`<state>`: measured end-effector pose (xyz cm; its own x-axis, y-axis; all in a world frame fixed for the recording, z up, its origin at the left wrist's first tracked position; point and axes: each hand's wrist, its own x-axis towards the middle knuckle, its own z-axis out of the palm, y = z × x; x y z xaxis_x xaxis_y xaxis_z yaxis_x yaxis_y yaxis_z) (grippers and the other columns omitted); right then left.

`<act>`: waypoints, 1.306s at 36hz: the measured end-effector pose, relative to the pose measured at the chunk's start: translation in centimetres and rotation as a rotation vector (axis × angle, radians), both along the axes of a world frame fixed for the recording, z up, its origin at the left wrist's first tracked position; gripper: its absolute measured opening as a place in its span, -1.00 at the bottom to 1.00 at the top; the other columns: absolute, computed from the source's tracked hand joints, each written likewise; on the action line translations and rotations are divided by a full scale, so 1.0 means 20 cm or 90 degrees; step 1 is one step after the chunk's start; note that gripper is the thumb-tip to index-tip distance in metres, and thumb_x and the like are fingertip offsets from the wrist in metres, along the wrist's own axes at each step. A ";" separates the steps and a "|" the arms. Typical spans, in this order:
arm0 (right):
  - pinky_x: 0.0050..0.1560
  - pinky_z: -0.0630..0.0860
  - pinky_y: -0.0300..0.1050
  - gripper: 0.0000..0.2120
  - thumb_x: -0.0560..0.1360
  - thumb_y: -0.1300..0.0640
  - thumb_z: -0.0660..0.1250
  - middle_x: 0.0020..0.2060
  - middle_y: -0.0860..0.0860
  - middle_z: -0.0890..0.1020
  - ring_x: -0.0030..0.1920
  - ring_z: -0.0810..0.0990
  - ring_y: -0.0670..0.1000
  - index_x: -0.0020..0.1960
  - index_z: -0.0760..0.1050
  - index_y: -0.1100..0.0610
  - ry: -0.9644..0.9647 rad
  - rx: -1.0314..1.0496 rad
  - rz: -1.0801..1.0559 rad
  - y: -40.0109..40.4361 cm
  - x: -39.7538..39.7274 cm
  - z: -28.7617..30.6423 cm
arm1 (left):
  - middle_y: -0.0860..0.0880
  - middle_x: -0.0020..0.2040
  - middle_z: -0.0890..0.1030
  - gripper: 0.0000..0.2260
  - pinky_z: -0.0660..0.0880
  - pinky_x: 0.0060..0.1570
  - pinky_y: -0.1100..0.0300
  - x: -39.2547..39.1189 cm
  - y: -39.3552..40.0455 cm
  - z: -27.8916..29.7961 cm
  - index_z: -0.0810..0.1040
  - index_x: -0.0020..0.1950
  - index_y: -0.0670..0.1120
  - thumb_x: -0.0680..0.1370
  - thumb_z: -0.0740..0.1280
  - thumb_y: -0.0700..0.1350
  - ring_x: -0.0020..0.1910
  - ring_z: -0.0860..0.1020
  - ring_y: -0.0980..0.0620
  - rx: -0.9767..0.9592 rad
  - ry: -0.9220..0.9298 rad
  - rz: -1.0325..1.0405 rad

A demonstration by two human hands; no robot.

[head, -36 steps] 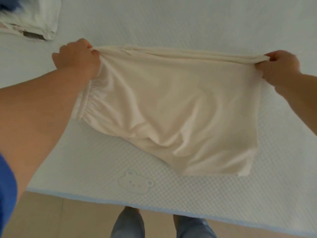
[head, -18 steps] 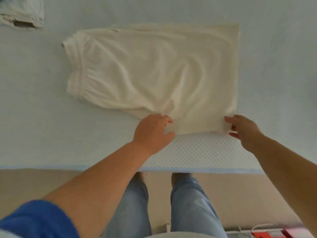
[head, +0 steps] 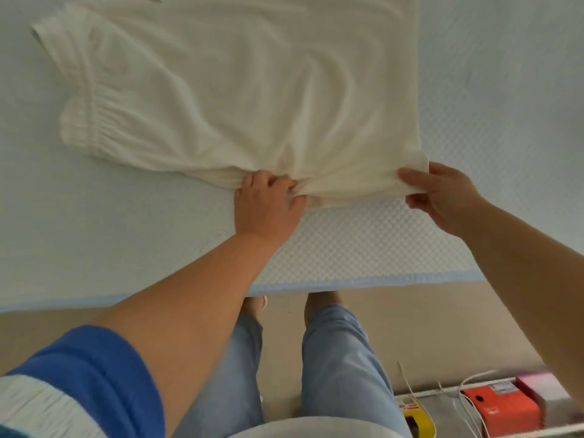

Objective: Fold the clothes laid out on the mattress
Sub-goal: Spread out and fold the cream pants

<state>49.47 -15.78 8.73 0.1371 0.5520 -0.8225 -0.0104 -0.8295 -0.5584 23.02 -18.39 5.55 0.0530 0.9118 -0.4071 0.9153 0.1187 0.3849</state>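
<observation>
The cream shorts (head: pixel 240 90) lie flat near the mattress's (head: pixel 363 248) front edge, long axis running along that edge, elastic waistband toward the left. The left hand (head: pixel 265 207) bunches the near hem in curled fingers; the right hand (head: pixel 442 197) pinches the near right corner. Beige floor (head: pixel 426 317) lies below the mattress edge. A white wire rack (head: pixel 442 390) holds an orange box (head: pixel 502 406) and a pink box (head: pixel 543 387).

An orange box (head: pixel 502 406) beside a pink box (head: pixel 543 388), white cable (head: pixel 467 403) nearby.
</observation>
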 end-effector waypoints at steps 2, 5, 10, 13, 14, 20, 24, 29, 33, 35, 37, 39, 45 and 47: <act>-0.43 0.47 -0.25 -0.86 0.41 0.07 0.45 -0.36 -0.04 0.59 -0.48 0.49 -0.09 -0.12 0.58 0.13 -0.095 -0.010 0.058 -0.03 0.03 -0.01 | -0.12 0.04 0.53 -0.73 0.28 -0.05 0.13 0.00 0.00 0.01 0.63 0.04 -0.07 0.53 0.24 0.04 0.06 0.42 -0.14 0.019 0.006 0.016; -0.37 0.49 -0.16 -0.81 0.39 -0.02 0.47 -0.41 0.00 0.58 -0.50 0.51 -0.07 -0.18 0.54 0.07 -0.209 -0.047 0.102 -0.08 0.06 -0.04 | -0.10 0.00 0.56 -0.77 0.22 -0.08 0.12 0.01 0.00 0.02 0.64 -0.03 -0.08 0.51 0.25 0.00 0.03 0.44 -0.14 0.038 0.036 0.017; -0.35 0.44 -0.24 -0.73 0.40 -0.03 0.45 -0.16 -0.06 0.60 -0.34 0.59 -0.08 -0.04 0.42 0.01 -0.320 -0.024 0.136 -0.13 0.02 -0.10 | -0.06 -0.09 0.55 -0.78 0.22 -0.06 0.04 0.05 -0.04 0.03 0.59 -0.06 -0.04 0.37 0.40 0.02 -0.05 0.47 -0.13 0.052 0.044 -0.115; -0.19 0.32 -0.31 -0.64 0.40 -0.03 0.42 0.03 -0.08 0.46 -0.11 0.49 -0.04 0.11 0.41 0.06 -0.551 0.122 0.236 -0.17 0.01 -0.08 | -0.08 -0.16 0.55 -0.69 0.31 -0.11 0.02 0.06 -0.09 0.03 0.60 -0.05 -0.07 0.27 0.50 0.01 -0.12 0.50 -0.15 0.040 0.012 -0.184; -0.13 0.34 -0.23 -0.64 0.39 0.01 0.44 0.04 0.00 0.46 -0.08 0.49 0.02 0.10 0.44 0.11 -0.599 0.226 0.313 -0.18 0.00 -0.06 | -0.09 -0.16 0.55 -0.65 0.33 -0.12 0.02 0.06 -0.09 0.02 0.61 -0.03 -0.07 0.25 0.52 -0.01 -0.13 0.50 -0.16 0.031 0.011 -0.191; 0.19 0.33 0.08 -0.52 0.33 0.13 0.48 0.10 0.12 0.53 0.13 0.45 0.19 0.22 0.49 0.16 -0.586 0.311 0.794 -0.19 0.04 -0.09 | -0.08 -0.17 0.56 -0.70 0.31 -0.07 0.02 0.06 -0.06 -0.01 0.65 0.00 -0.05 0.28 0.51 -0.15 -0.10 0.52 -0.17 0.020 -0.025 -0.190; 0.06 0.42 0.14 -0.63 0.32 0.22 0.49 -0.06 0.15 0.59 -0.02 0.52 0.25 0.11 0.56 0.19 -0.596 0.337 0.788 -0.13 0.06 -0.10 | -0.07 -0.22 0.60 -0.84 0.36 -0.06 0.01 0.04 0.00 -0.01 0.69 -0.09 -0.07 0.35 0.46 -0.20 -0.15 0.55 -0.16 0.064 -0.048 -0.191; -0.05 0.46 0.11 -0.89 0.36 0.27 0.41 -0.13 0.19 0.60 -0.08 0.54 0.27 -0.14 0.59 0.28 -0.578 0.440 0.718 -0.06 0.08 -0.04 | -0.10 -0.27 0.58 -0.86 0.45 -0.15 0.04 0.02 0.06 0.05 0.69 -0.16 -0.14 0.42 0.33 -0.18 -0.24 0.55 -0.14 0.140 -0.124 -0.206; -0.14 0.45 -0.22 -0.84 0.38 0.12 0.24 -0.24 -0.03 0.63 -0.16 0.57 -0.07 -0.14 0.58 0.10 -0.382 0.365 0.506 0.06 0.06 0.03 | -0.12 -0.21 0.61 -0.81 0.45 -0.15 0.07 0.04 0.17 0.11 0.64 -0.12 -0.19 0.48 0.26 -0.13 -0.19 0.56 -0.15 0.111 -0.178 -0.105; -0.37 0.35 -0.38 -0.91 0.41 0.07 0.26 -0.45 -0.20 0.52 -0.40 0.45 -0.25 -0.25 0.50 -0.07 -0.307 0.246 0.361 0.15 0.05 0.02 | -0.10 -0.20 0.63 -0.79 0.39 -0.17 0.14 0.06 0.25 0.13 0.61 -0.08 -0.14 0.49 0.23 -0.07 -0.17 0.57 -0.13 0.078 -0.201 0.009; -0.36 0.35 -0.31 -0.87 0.45 0.06 0.28 -0.42 -0.20 0.51 -0.38 0.44 -0.23 -0.27 0.47 -0.07 -0.283 0.182 0.282 0.26 0.06 -0.02 | -0.09 -0.14 0.65 -0.81 0.38 -0.16 0.15 0.08 0.35 0.11 0.60 -0.04 -0.09 0.51 0.24 -0.05 -0.10 0.58 -0.12 0.067 -0.193 0.092; -0.30 0.36 -0.22 -0.90 0.48 0.04 0.27 -0.33 -0.18 0.52 -0.27 0.47 -0.15 -0.22 0.48 -0.05 -0.286 0.147 0.255 0.36 0.04 -0.06 | -0.09 -0.07 0.65 -0.83 0.39 -0.12 0.14 0.11 0.46 0.07 0.60 -0.01 -0.06 0.52 0.25 -0.06 -0.02 0.56 -0.13 0.048 -0.154 0.123; -0.19 0.41 -0.16 -0.79 0.52 -0.06 0.24 -0.16 -0.11 0.52 -0.14 0.51 -0.05 0.09 0.48 0.01 -0.347 0.073 0.241 0.49 -0.01 -0.19 | -0.03 0.11 0.61 -0.77 0.41 0.03 0.11 0.16 0.65 -0.05 0.55 0.14 -0.01 0.54 0.24 -0.01 0.11 0.53 -0.09 0.038 -0.062 0.152; -0.33 0.31 -0.26 -0.79 0.52 -0.09 0.22 -0.20 -0.15 0.48 -0.24 0.44 -0.17 0.07 0.44 0.00 -0.396 0.094 0.247 0.50 -0.02 -0.20 | -0.05 0.08 0.61 -0.77 0.41 0.03 0.07 0.16 0.65 -0.06 0.54 0.15 -0.04 0.54 0.25 -0.02 0.10 0.52 -0.10 0.074 -0.047 0.152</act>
<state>48.99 -5.82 4.67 0.3262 0.7536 -0.5707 0.6218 -0.6257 -0.4710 26.24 -5.31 4.31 -0.1434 0.9425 -0.3019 0.8356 0.2788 0.4733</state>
